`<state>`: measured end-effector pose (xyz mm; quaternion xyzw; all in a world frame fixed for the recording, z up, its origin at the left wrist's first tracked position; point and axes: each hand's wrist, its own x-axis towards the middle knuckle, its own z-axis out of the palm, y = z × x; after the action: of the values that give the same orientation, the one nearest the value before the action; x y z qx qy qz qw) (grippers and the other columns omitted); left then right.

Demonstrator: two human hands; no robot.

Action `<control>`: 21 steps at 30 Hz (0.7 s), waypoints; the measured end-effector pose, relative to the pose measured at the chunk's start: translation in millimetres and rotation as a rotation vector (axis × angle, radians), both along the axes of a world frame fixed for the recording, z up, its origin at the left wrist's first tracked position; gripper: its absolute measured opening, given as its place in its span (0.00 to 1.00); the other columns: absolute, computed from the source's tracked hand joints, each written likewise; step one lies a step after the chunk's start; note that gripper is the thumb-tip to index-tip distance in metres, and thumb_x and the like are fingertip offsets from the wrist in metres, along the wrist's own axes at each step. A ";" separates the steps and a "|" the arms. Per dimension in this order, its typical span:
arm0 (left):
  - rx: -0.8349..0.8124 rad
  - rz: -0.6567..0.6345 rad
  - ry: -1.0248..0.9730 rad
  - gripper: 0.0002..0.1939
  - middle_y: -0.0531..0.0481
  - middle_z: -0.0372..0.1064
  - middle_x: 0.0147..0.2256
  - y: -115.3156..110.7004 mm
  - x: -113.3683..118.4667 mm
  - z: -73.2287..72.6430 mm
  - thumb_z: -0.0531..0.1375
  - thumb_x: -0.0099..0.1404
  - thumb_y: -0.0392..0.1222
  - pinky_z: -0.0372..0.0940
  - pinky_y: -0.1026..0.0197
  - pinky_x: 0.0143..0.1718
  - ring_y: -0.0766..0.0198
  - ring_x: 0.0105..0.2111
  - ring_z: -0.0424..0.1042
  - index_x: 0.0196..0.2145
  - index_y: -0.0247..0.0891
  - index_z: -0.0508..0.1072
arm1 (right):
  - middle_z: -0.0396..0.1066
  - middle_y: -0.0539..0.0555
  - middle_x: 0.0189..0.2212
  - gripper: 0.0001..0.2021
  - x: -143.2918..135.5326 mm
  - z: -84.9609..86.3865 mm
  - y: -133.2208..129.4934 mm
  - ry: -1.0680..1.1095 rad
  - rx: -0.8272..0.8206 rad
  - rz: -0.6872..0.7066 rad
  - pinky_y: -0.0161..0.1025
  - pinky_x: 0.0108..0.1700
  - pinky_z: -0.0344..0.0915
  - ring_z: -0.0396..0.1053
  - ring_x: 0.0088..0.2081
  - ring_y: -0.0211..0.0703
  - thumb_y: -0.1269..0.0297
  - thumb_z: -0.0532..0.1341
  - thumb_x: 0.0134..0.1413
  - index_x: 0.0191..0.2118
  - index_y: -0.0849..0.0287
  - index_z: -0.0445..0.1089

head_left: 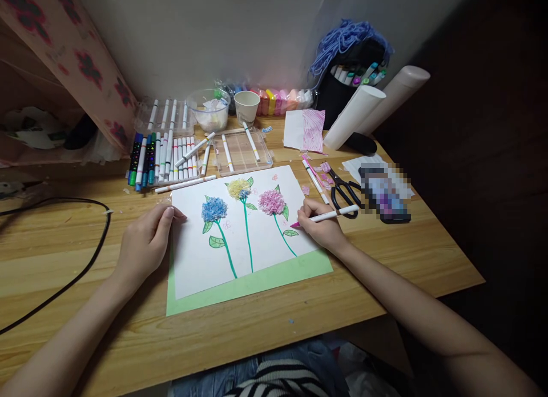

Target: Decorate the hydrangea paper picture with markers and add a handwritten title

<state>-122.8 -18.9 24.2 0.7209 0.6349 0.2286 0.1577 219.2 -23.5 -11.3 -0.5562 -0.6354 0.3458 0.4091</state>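
A white sheet of paper [194, 271] lies on a light green sheet [248, 294]. On it stand a blue flower [214, 209], a yellow flower [238, 189] and a pink flower [272, 203] with crumpled-looking, raised heads, green drawn stems and leaves. Small pink outlines are drawn between them. My right hand [321, 223] is closed round a white marker [336, 213], its magenta tip pointing left at the paper beside the pink flower's stem. My left hand [148, 240] lies at the sheet's left edge, fingers curled together and gripping or pressing the edge.
Several markers [180, 157] lie in and around clear cases at the back left. Black-handled scissors [342, 191] and a blurred phone [385, 200] are to the right. Behind stand a paper cup [247, 105], a clear bowl [209, 114] and white rolls [355, 117]. A black cable [96, 254] curves at left.
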 end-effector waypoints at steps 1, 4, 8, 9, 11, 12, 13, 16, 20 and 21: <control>0.000 -0.004 -0.001 0.19 0.53 0.72 0.34 0.0 -0.1 0.0 0.43 0.68 0.50 0.58 0.63 0.37 0.62 0.34 0.70 0.33 0.42 0.70 | 0.51 0.43 0.15 0.15 0.3 -0.3 0.0 -0.003 0.005 0.002 0.33 0.23 0.49 0.52 0.19 0.33 0.72 0.57 0.46 0.17 0.56 0.49; -0.002 -0.012 -0.013 0.19 0.53 0.72 0.34 -0.2 -0.7 -0.2 0.43 0.69 0.50 0.58 0.63 0.38 0.62 0.35 0.70 0.34 0.42 0.70 | 0.51 0.43 0.14 0.15 0.9 -0.1 -0.5 -0.013 0.005 0.004 0.33 0.22 0.48 0.51 0.19 0.33 0.72 0.57 0.45 0.17 0.56 0.49; -0.004 -0.011 -0.028 0.18 0.53 0.72 0.34 -0.2 -1.6 -1.0 0.44 0.69 0.50 0.59 0.63 0.38 0.61 0.35 0.70 0.34 0.42 0.70 | 0.51 0.44 0.14 0.15 0.8 2.2 -1.1 0.009 -0.034 0.017 0.33 0.22 0.49 0.51 0.19 0.33 0.71 0.57 0.44 0.17 0.56 0.49; -0.005 -0.013 -0.034 0.18 0.53 0.72 0.34 -0.1 -1.9 -1.6 0.44 0.69 0.50 0.59 0.62 0.38 0.61 0.35 0.70 0.34 0.42 0.70 | 0.51 0.44 0.14 0.15 0.9 2.7 -1.0 0.014 -0.037 0.018 0.33 0.22 0.49 0.51 0.19 0.33 0.71 0.57 0.44 0.16 0.56 0.49; -0.007 -0.016 -0.057 0.18 0.52 0.72 0.34 0.2 -3.4 -3.3 0.44 0.69 0.51 0.59 0.61 0.39 0.60 0.36 0.70 0.33 0.42 0.70 | 0.51 0.43 0.14 0.16 1.4 2.7 -0.5 0.044 -0.043 -0.010 0.33 0.21 0.48 0.51 0.18 0.33 0.70 0.58 0.45 0.16 0.56 0.49; -0.012 -0.013 -0.076 0.19 0.52 0.72 0.34 0.4 -4.6 -4.4 0.44 0.69 0.51 0.60 0.61 0.39 0.60 0.36 0.70 0.33 0.42 0.70 | 0.51 0.43 0.13 0.16 2.1 2.1 0.0 0.076 -0.060 -0.030 0.33 0.20 0.48 0.51 0.17 0.33 0.69 0.58 0.46 0.17 0.56 0.49; -0.017 -0.003 -0.102 0.19 0.52 0.73 0.34 0.6 -6.3 -5.6 0.45 0.68 0.52 0.60 0.61 0.40 0.60 0.37 0.70 0.33 0.42 0.70 | 0.52 0.43 0.12 0.16 3.0 1.3 0.6 0.119 -0.086 -0.050 0.33 0.19 0.47 0.50 0.16 0.33 0.67 0.58 0.48 0.17 0.55 0.49; -0.029 0.084 -0.221 0.20 0.51 0.73 0.36 2.1 -12.8 -8.4 0.45 0.67 0.55 0.62 0.59 0.44 0.59 0.39 0.71 0.33 0.42 0.70 | 0.54 0.42 0.10 0.16 6.8 -1.6 3.3 0.269 -0.167 -0.061 0.32 0.18 0.45 0.49 0.14 0.32 0.63 0.59 0.52 0.19 0.55 0.51; -0.159 0.177 -0.572 0.23 0.44 0.73 0.41 4.3 -18.0 -6.5 0.48 0.63 0.60 0.65 0.55 0.45 0.57 0.40 0.72 0.31 0.37 0.69 | 0.54 0.43 0.13 0.16 11.0 -1.0 9.1 0.441 -0.194 -0.064 0.33 0.19 0.44 0.49 0.15 0.31 0.59 0.60 0.52 0.20 0.57 0.55; -0.208 0.184 -0.665 0.24 0.42 0.72 0.42 4.3 -17.7 -5.1 0.50 0.62 0.62 0.67 0.54 0.43 0.56 0.39 0.73 0.30 0.36 0.69 | 0.54 0.43 0.13 0.16 11.5 0.2 10.7 0.475 -0.201 -0.081 0.33 0.18 0.43 0.48 0.15 0.31 0.58 0.60 0.52 0.20 0.57 0.56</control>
<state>-140.5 -14.6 19.0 0.5272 0.6308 0.3980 0.4070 230.7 -12.8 -11.1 -0.5224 -0.4612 0.5113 0.5030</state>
